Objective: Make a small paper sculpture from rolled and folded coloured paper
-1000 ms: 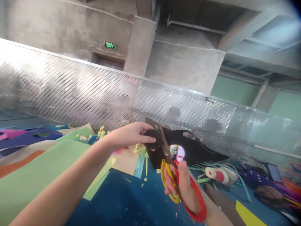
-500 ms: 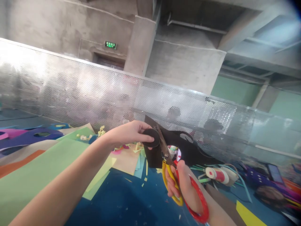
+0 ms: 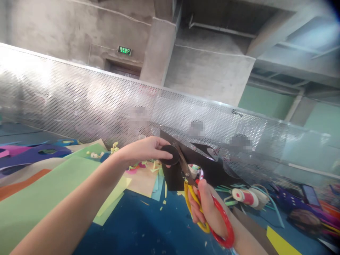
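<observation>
My left hand (image 3: 151, 148) pinches a black disc (image 3: 171, 155) against a black sheet (image 3: 212, 170), thumb on top. Round openings show in the sheet, and its right side trails off over the table. Scissors (image 3: 187, 175) with one yellow and one red handle are gripped in my right hand (image 3: 205, 203). Their blades point up and left, lying along the disc's right edge at the sheet. The blades look nearly closed; how far the sheet sits between them is hard to see.
Light green sheets (image 3: 61, 187) and a purple sheet (image 3: 32, 156) with holes lie left on the blue table (image 3: 127, 223). To the right are a white-and-red spool (image 3: 247, 197) and a phone (image 3: 310, 195). A perforated metal screen (image 3: 106, 102) stands behind, people blurred beyond it.
The black sheet has shifted, its right part dipping a little and its upper edge changing shape. The scissors and my right hand have moved very slightly left. My left hand keeps its hold.
</observation>
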### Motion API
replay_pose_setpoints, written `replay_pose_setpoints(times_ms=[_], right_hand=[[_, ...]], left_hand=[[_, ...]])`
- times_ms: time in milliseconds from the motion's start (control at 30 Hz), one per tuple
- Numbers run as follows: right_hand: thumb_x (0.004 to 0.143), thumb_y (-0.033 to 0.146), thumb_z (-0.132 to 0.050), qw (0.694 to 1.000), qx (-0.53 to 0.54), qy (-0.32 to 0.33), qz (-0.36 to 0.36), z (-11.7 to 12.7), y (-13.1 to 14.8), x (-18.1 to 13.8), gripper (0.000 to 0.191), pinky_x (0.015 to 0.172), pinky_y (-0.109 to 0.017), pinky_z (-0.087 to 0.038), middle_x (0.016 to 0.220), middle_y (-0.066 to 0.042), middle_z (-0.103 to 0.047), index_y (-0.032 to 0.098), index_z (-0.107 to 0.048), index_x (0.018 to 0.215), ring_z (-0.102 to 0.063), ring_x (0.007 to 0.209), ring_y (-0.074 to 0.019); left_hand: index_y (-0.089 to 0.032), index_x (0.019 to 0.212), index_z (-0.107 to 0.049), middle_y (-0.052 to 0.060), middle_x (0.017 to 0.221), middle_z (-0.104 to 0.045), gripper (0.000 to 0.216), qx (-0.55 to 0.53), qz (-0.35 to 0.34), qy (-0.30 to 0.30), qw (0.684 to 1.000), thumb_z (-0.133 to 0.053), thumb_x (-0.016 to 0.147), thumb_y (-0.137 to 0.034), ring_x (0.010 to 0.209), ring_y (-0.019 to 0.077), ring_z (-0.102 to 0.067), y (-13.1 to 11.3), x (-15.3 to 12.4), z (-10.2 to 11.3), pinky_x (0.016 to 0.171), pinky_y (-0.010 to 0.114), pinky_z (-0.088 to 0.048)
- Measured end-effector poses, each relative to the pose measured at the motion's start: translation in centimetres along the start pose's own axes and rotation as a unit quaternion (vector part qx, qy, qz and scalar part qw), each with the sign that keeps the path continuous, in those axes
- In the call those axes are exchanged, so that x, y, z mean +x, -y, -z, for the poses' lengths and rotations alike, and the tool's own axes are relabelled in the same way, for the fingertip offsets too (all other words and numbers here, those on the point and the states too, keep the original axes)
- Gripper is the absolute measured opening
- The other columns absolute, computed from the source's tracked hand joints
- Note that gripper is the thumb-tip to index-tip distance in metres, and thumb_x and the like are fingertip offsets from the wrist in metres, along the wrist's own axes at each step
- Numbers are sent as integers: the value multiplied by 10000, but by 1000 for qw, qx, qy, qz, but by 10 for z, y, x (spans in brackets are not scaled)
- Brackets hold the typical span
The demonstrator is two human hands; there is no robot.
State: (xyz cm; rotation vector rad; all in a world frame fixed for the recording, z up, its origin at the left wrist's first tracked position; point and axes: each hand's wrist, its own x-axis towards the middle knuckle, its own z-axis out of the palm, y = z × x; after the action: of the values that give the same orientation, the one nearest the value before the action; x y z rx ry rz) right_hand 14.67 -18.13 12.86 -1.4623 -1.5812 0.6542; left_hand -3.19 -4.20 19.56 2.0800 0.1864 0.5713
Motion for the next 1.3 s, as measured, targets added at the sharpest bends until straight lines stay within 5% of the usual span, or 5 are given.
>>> replay_pose_setpoints(times_ms=[400,633,1067,1300], right_hand=[[705,790,-87,979,202,-11,-24,-14,-12,4,674,391,-227,-406,290,76,-274,208,-337,475,-382,281,-84],[749,742,-55,988,156,0,16,-13,-13,1,671,609,-304,-482,405,6,-455,205,-385,516,-569,484,-152],[698,787,-83,996,89,-8,-31,-9,5,-5,680,617,-299,-488,417,-3,-472,201,-387,532,-588,544,-168],[729,763,-74,998,5,-28,-58,-13,5,-6,718,480,-242,-436,403,-12,-425,195,-371,408,-551,462,-145]], left_hand=[[-143,943,-620,54,869,-661,230,-52,-6,-102,993,-574,777,-296,752,120,-589,-4,5,-10,659,223,-422],[-142,873,-618,51,841,-667,258,-24,-47,-190,980,-555,787,-377,759,136,-603,0,13,-20,696,246,-436],[-141,920,-624,67,895,-681,279,20,-7,-127,992,-564,779,-374,829,155,-610,5,9,-13,728,258,-441],[-160,875,-645,39,842,-675,266,39,-3,-127,991,-567,778,-394,730,123,-586,-1,4,-10,639,224,-407]])
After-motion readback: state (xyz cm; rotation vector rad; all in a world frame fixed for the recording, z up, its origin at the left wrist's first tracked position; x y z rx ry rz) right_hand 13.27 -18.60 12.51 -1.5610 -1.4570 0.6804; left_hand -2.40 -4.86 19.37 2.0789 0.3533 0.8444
